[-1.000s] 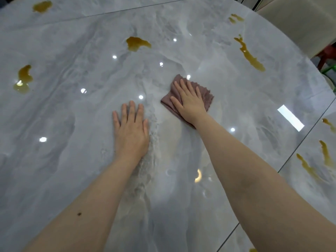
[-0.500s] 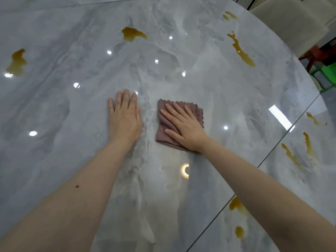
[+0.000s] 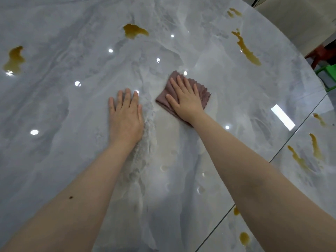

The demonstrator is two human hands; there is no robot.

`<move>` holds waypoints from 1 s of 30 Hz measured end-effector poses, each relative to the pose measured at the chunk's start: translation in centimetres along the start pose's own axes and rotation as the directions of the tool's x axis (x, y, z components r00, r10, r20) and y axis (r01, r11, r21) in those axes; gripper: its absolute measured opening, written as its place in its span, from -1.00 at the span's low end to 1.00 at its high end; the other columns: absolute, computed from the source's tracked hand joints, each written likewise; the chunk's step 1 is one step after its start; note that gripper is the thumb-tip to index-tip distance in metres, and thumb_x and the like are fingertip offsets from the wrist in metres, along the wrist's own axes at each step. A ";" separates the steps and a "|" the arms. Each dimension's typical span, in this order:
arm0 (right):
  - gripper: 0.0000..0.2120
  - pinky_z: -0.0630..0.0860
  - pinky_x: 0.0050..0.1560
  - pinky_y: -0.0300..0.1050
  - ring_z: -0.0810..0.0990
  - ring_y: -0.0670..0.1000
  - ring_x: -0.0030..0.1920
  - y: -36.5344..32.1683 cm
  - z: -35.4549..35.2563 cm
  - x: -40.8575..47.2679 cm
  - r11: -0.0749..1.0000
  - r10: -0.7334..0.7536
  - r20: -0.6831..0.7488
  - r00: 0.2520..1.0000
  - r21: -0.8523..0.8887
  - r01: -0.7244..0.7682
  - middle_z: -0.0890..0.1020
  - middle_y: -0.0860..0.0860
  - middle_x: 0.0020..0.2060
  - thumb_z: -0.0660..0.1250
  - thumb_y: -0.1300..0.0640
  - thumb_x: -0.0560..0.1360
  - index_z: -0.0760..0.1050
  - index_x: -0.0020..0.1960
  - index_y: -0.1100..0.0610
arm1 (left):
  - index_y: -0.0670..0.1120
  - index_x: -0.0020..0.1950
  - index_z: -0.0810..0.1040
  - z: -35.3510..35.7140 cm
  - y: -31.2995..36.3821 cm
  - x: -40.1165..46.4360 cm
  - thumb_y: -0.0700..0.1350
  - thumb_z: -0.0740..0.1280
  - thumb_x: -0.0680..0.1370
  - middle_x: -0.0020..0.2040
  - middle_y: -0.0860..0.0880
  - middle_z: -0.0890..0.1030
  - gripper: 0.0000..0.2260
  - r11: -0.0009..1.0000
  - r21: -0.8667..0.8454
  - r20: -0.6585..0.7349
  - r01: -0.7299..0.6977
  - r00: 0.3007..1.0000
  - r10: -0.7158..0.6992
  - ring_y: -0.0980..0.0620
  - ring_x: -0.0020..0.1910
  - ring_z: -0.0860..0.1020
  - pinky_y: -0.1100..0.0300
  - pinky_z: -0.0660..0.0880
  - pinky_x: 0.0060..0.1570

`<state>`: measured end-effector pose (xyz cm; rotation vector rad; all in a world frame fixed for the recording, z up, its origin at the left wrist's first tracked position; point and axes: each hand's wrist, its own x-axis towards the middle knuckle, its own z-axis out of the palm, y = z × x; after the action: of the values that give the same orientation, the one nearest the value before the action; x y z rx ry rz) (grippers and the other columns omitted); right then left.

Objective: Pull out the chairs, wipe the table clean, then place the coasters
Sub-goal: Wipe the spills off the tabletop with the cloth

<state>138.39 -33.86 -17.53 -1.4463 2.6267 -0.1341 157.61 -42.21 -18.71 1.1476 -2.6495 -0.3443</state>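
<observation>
A glossy grey marble table (image 3: pixel 63 124) fills the view. My right hand (image 3: pixel 185 100) lies flat, fingers spread, pressing a mauve cloth (image 3: pixel 204 93) onto the tabletop near its middle. My left hand (image 3: pixel 125 115) rests palm down on the bare marble just left of the cloth, holding nothing. Brown liquid stains mark the surface: one at the far middle (image 3: pixel 135 31), one at the left (image 3: pixel 14 60), a long streak at the far right (image 3: pixel 246 49). No coasters are in view.
A seam (image 3: pixel 283 142) runs diagonally at the right, with more brown stains (image 3: pixel 316 148) on the panel beyond it. A pale chair back (image 3: pixel 298 20) stands past the table's far right edge, with a red stool (image 3: pixel 323 55) and a green item (image 3: pixel 329 71) near it.
My right hand has slid the cloth away from me and to the right, back from its nearer position half a second ago. My left hand has stayed planted on the table.
</observation>
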 end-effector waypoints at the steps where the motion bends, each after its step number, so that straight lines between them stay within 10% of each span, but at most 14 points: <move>1: -0.43 -0.20 0.51 0.08 -0.10 0.01 0.55 -0.6 0.2 -0.8 0.999 -0.053 0.011 0.999 -0.009 0.053 0.00 -0.05 0.55 -0.01 -0.20 0.60 -0.03 0.55 -0.07 | -0.15 0.49 0.23 0.0 -0.1 0.0 -0.07 0.01 0.66 0.50 -0.16 0.22 -0.59 1.000 -0.006 -0.005 -0.001 1.000 0.001 -0.16 0.50 0.14 -0.10 -0.05 0.45; 9: -0.56 -0.10 0.51 -0.07 0.11 -0.02 0.52 -1.8 0.5 -10.9 0.897 -0.390 0.018 0.921 0.232 0.375 0.28 -0.01 0.48 -0.01 0.01 0.63 0.27 0.48 0.04 | -0.18 0.46 0.28 0.0 -0.4 -0.1 -0.10 0.04 0.66 0.49 -0.16 0.25 -0.61 0.997 -0.078 -0.020 -0.004 1.000 0.002 -0.15 0.49 0.16 -0.08 -0.05 0.46; 12: -0.66 0.31 0.38 -0.10 0.49 -0.08 0.28 -2.5 -1.7 -12.2 0.772 -0.193 -0.007 0.981 0.616 0.156 0.59 -0.12 0.17 0.08 0.16 0.63 0.45 0.34 0.10 | -0.18 0.46 0.29 0.0 -0.3 0.0 -0.10 0.04 0.65 0.49 -0.16 0.25 -0.61 0.997 -0.076 -0.016 0.005 1.000 -0.007 -0.15 0.49 0.17 -0.09 -0.04 0.46; 15: -0.74 0.51 -0.26 -0.26 0.59 -0.03 -0.34 -3.1 -4.8 -11.2 0.471 0.137 0.107 0.985 0.867 -0.160 0.61 0.00 -0.30 0.10 0.14 0.65 0.48 0.19 0.23 | -0.18 0.46 0.27 -0.1 -0.3 0.0 -0.10 0.02 0.65 0.49 -0.16 0.25 -0.61 0.997 -0.071 -0.005 0.004 1.000 -0.004 -0.14 0.49 0.16 -0.09 -0.03 0.46; 18: -0.68 0.53 0.07 -0.02 0.58 0.10 -0.07 -2.4 -6.7 -10.0 0.125 0.227 0.265 0.937 0.946 -0.298 0.60 0.18 -0.06 0.13 0.08 0.64 0.47 0.22 0.29 | -0.18 0.46 0.27 -0.2 -0.4 0.0 -0.10 0.02 0.65 0.48 -0.16 0.26 -0.61 0.997 -0.079 -0.008 0.003 1.000 -0.004 -0.15 0.48 0.16 -0.09 -0.03 0.45; 20: -0.65 0.44 0.28 -0.01 0.56 0.04 0.10 -2.2 -6.7 -9.6 0.236 0.279 0.257 0.925 0.916 -0.325 0.59 0.09 0.09 0.16 0.03 0.63 0.43 0.31 0.20 | -0.19 0.45 0.29 -0.2 -0.4 0.0 -0.10 0.04 0.65 0.48 -0.18 0.27 -0.61 0.998 -0.068 -0.013 -0.002 1.000 0.001 -0.16 0.47 0.18 -0.11 -0.01 0.45; 24: -0.52 0.00 0.46 -0.22 0.14 0.00 0.50 -1.6 -3.7 -10.5 0.852 0.194 -0.036 0.980 0.501 -0.150 0.22 0.02 0.49 0.11 0.02 0.64 0.14 0.52 0.09 | -0.19 0.46 0.28 -0.4 -0.2 -0.1 -0.10 0.04 0.65 0.48 -0.18 0.26 -0.61 0.997 -0.077 -0.002 0.011 1.000 -0.011 -0.16 0.48 0.18 -0.10 -0.03 0.45; 30: -0.40 -0.28 0.47 -0.07 -0.17 0.02 0.54 -2.4 0.4 -10.4 0.997 -0.033 0.021 0.999 0.063 0.032 -0.02 -0.05 0.55 -0.20 -0.24 0.53 -0.01 0.54 -0.12 | -0.21 0.45 0.30 -0.2 0.0 -0.1 -0.10 0.05 0.65 0.47 -0.18 0.29 -0.60 0.997 -0.070 -0.017 0.016 1.000 -0.017 -0.18 0.47 0.21 -0.11 0.00 0.45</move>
<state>145.95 -26.39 -16.74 -1.4622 2.5579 -0.2011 157.76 -42.19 -18.57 1.1460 -2.5924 -0.4249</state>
